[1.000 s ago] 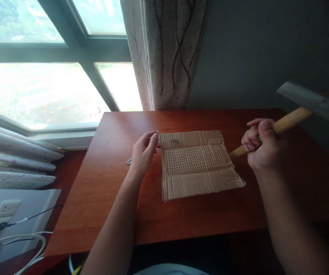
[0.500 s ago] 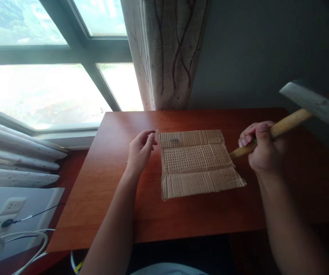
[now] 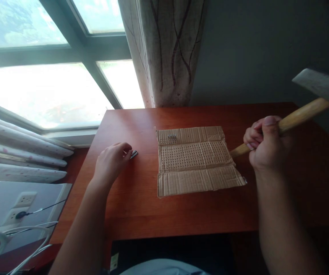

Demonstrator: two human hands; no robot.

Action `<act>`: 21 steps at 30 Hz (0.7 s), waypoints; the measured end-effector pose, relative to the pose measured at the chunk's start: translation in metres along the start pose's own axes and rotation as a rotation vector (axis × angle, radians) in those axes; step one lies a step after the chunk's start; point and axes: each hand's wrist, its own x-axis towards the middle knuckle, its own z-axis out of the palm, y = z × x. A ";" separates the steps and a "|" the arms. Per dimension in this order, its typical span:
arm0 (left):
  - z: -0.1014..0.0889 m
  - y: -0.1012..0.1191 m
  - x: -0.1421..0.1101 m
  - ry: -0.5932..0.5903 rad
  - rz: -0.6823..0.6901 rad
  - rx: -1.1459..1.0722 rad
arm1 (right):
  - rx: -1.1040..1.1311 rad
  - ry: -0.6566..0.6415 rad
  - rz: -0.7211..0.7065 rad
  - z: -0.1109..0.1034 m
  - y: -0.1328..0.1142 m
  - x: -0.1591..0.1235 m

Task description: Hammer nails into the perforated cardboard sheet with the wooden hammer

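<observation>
My right hand point(image 3: 267, 143) is closed round the wooden handle of a hammer point(image 3: 302, 114), held raised to the right of the cardboard with its metal head up. My left hand point(image 3: 112, 160) is low over the table's left part, fingers bent and a small gap between thumb and forefinger. Its fingertips reach a small bunch of nails point(image 3: 134, 154) lying on the table, partly hidden by the hand. Between my hands lies a creased cardboard sheet point(image 3: 193, 183) with rows of small holes. A small group of nails point(image 3: 171, 138) stands in its upper left part.
The cardboard rests on a reddish-brown wooden table point(image 3: 141, 214). A window point(image 3: 38, 91) and a patterned curtain point(image 3: 170, 53) are behind it. At lower left, a wall socket point(image 3: 23, 202) has a plug and cables point(image 3: 38, 244) near the table edge.
My left hand has moved left and down, away from the cardboard's upper left corner to the loose nails. My right hand has shifted slightly right with the hammer.
</observation>
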 end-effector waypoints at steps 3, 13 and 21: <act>0.002 0.000 -0.006 -0.042 -0.028 0.046 | -0.012 0.016 0.006 0.002 0.000 -0.001; -0.001 0.003 0.001 -0.105 -0.024 0.138 | -0.020 -0.001 -0.023 0.002 -0.001 -0.003; -0.003 0.000 0.004 -0.120 0.011 0.131 | -0.026 0.018 -0.022 0.001 -0.001 -0.004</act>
